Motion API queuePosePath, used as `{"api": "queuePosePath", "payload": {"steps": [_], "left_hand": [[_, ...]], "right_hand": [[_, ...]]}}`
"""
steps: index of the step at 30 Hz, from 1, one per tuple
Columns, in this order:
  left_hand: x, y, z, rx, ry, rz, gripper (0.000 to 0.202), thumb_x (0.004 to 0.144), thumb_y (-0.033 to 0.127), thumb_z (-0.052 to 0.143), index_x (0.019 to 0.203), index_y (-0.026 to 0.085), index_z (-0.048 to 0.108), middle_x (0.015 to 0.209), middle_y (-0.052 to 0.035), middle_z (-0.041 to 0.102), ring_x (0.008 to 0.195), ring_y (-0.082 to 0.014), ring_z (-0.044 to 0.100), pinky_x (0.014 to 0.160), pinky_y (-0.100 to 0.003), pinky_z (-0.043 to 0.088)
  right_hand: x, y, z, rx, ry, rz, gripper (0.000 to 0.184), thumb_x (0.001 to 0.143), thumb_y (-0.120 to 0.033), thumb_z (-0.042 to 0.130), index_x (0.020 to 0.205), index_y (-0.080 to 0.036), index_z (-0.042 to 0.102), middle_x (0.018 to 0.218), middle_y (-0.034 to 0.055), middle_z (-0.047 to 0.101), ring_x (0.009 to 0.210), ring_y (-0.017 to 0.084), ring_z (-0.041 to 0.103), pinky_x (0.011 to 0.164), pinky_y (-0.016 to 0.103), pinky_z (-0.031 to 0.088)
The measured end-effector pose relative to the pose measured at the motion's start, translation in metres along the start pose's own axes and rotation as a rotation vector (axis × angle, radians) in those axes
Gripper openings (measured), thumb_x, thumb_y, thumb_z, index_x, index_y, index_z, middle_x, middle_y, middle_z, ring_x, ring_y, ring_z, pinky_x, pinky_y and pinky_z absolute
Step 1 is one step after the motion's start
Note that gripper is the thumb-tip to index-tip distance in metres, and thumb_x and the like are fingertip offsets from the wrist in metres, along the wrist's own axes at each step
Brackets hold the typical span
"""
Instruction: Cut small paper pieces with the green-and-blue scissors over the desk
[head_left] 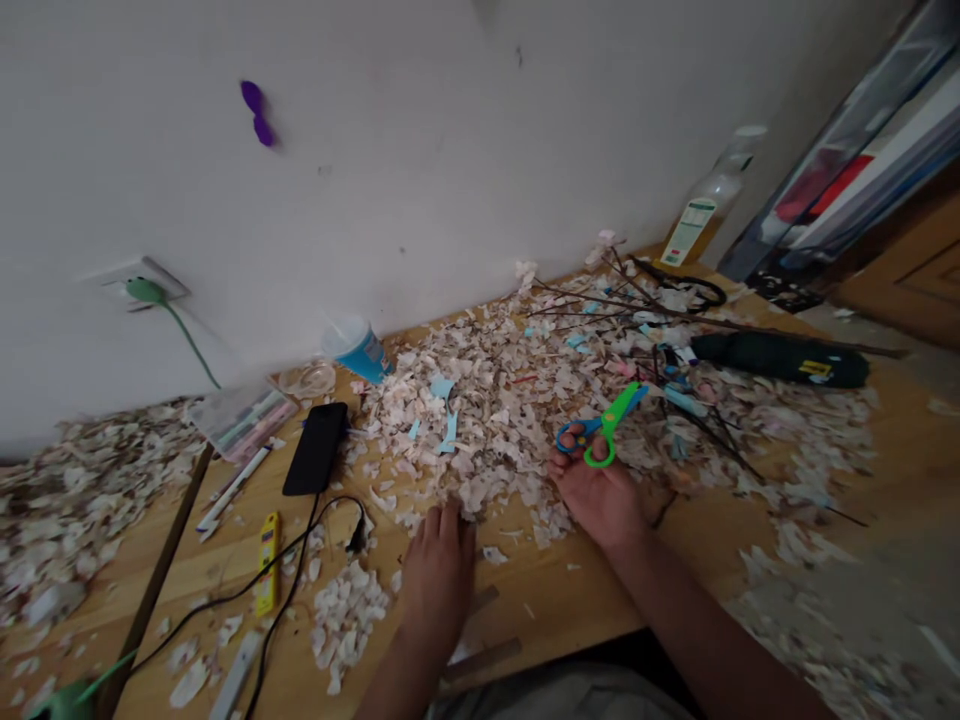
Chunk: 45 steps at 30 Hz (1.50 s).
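Observation:
My right hand is palm up with its fingers through the loops of a pair of scissors. The scissors have one blue and one green half, and their blades point away to the right. My left hand rests back up at the near edge of a broad heap of pale thin flakes, like petals or paper scraps. Its fingers are close together and curled down, with the tips hidden, so what they hold, if anything, does not show. Light blue paper strips lie on the heap.
A blue cup, black phone with a cable, pen and yellow box cutter are at left. Twigs, a folded dark umbrella and a bottle are at right. More flakes lie on the floor.

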<state>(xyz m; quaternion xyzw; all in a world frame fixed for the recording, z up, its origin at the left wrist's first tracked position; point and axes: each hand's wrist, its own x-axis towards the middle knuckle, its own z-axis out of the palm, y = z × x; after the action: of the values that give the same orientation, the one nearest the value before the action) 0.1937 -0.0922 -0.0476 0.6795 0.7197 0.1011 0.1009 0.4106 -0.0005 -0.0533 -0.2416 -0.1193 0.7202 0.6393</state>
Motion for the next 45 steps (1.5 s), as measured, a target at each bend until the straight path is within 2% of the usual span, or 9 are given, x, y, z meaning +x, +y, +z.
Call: {"api": "queuePosePath", "payload": {"steps": [5, 10, 14, 18, 22, 29, 36, 40, 45], "left_hand": [[0.031, 0.01, 0.009, -0.184, 0.082, 0.113, 0.022, 0.096, 0.019, 0.047, 0.11, 0.022, 0.065, 0.106, -0.0094, 0.068, 0.1, -0.0249, 0.064, 0.09, -0.042, 0.052], [0.051, 0.012, 0.004, -0.467, 0.17, 0.256, 0.041, 0.095, 0.009, 0.038, 0.129, 0.023, 0.057, 0.131, -0.0109, 0.061, 0.124, -0.0209, 0.057, 0.106, -0.04, 0.048], [0.041, -0.006, 0.003, -0.433, 0.3, 0.27, 0.05, 0.091, 0.003, 0.036, 0.132, 0.024, 0.057, 0.132, -0.0114, 0.059, 0.127, -0.0229, 0.054, 0.108, -0.045, 0.046], [0.027, -0.017, 0.005, -0.328, 0.278, 0.254, 0.044, 0.093, 0.009, 0.044, 0.131, 0.026, 0.059, 0.124, -0.0102, 0.062, 0.118, -0.0242, 0.058, 0.102, -0.045, 0.05], [0.031, 0.002, 0.007, -0.252, 0.265, 0.284, 0.032, 0.096, 0.016, 0.048, 0.123, 0.024, 0.063, 0.117, -0.0105, 0.064, 0.111, -0.0248, 0.06, 0.097, -0.043, 0.053], [0.072, 0.041, 0.016, -0.057, 0.234, 0.343, 0.026, 0.088, 0.022, 0.066, 0.113, 0.022, 0.066, 0.113, -0.0108, 0.065, 0.102, -0.0282, 0.059, 0.087, -0.045, 0.054], [0.075, 0.035, 0.018, -0.265, 0.469, 0.512, 0.014, 0.093, 0.018, 0.062, 0.105, 0.021, 0.067, 0.1, -0.0069, 0.068, 0.095, -0.0199, 0.061, 0.084, -0.034, 0.051], [0.079, 0.013, -0.001, -0.268, 0.586, 0.385, 0.017, 0.094, 0.016, 0.057, 0.105, 0.02, 0.068, 0.101, -0.0078, 0.069, 0.096, -0.0203, 0.061, 0.086, -0.034, 0.05], [0.096, -0.059, -0.035, -0.176, 0.649, -0.112, 0.026, 0.095, 0.026, 0.049, 0.11, 0.018, 0.069, 0.103, -0.0124, 0.069, 0.099, -0.0281, 0.062, 0.09, -0.045, 0.048]], "right_hand": [[0.001, 0.003, -0.005, -0.043, -0.008, 0.016, 0.018, 0.076, -0.041, 0.079, 0.088, -0.033, 0.069, 0.084, -0.0021, 0.067, 0.072, 0.016, 0.057, 0.063, 0.032, 0.048], [0.003, 0.001, -0.005, -0.074, -0.026, -0.03, 0.017, 0.077, -0.04, 0.078, 0.088, -0.034, 0.068, 0.082, -0.0036, 0.066, 0.071, 0.015, 0.057, 0.063, 0.031, 0.048], [0.003, -0.001, -0.004, -0.037, -0.004, -0.051, 0.016, 0.075, -0.033, 0.079, 0.086, -0.033, 0.067, 0.082, -0.0031, 0.066, 0.069, 0.015, 0.057, 0.061, 0.03, 0.047], [0.004, 0.0, -0.004, 0.004, 0.012, -0.031, 0.018, 0.072, -0.03, 0.081, 0.082, -0.032, 0.066, 0.085, -0.0037, 0.067, 0.07, 0.014, 0.056, 0.06, 0.028, 0.047], [0.005, 0.004, -0.007, -0.023, 0.006, -0.021, 0.017, 0.073, -0.033, 0.08, 0.083, -0.032, 0.066, 0.087, -0.0024, 0.067, 0.07, 0.015, 0.056, 0.06, 0.029, 0.048], [0.009, 0.01, -0.021, -0.039, -0.018, -0.012, 0.012, 0.079, -0.036, 0.077, 0.08, -0.031, 0.066, 0.086, -0.0019, 0.066, 0.073, 0.016, 0.058, 0.062, 0.03, 0.051], [0.012, 0.009, -0.021, 0.002, 0.051, -0.008, 0.019, 0.07, -0.034, 0.083, 0.075, -0.028, 0.066, 0.084, -0.0027, 0.066, 0.073, 0.015, 0.059, 0.062, 0.028, 0.052], [0.014, 0.012, -0.025, -0.107, 0.045, -0.03, 0.019, 0.072, -0.042, 0.079, 0.075, -0.028, 0.067, 0.081, -0.0007, 0.066, 0.071, 0.016, 0.059, 0.061, 0.03, 0.051], [0.015, 0.017, -0.028, -0.19, 0.033, -0.095, 0.023, 0.077, -0.051, 0.074, 0.083, -0.029, 0.069, 0.083, 0.0006, 0.066, 0.071, 0.018, 0.059, 0.061, 0.035, 0.051]]}}
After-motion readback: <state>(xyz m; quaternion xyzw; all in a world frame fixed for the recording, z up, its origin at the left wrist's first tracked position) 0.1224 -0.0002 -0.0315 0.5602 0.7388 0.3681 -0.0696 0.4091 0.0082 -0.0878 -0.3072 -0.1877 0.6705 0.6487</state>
